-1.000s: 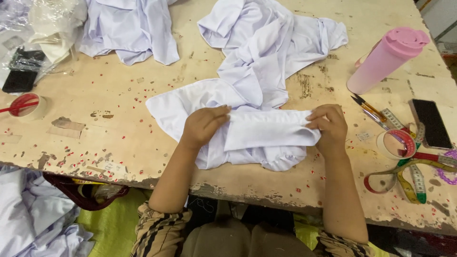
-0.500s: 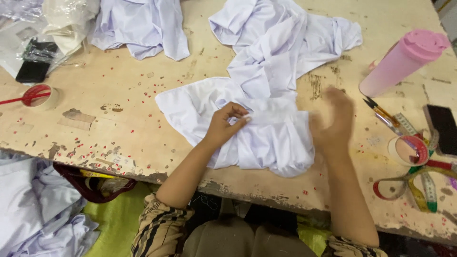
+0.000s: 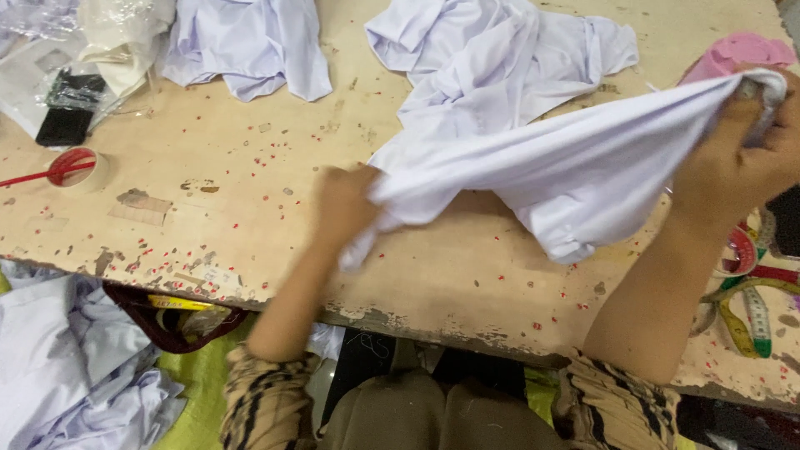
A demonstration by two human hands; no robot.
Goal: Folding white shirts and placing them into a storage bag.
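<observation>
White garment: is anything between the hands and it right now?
No. Both hands already grip the white garment: the left hand at its lower end, the right hand at its raised end, stretched above the table.

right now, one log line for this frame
left hand: grips white cloth | right hand: grips its other end, raised | cloth: stretched above table

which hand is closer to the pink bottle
Right. The right hand grips the white garment just in front of the pink bottle; the left hand is far across.
</observation>
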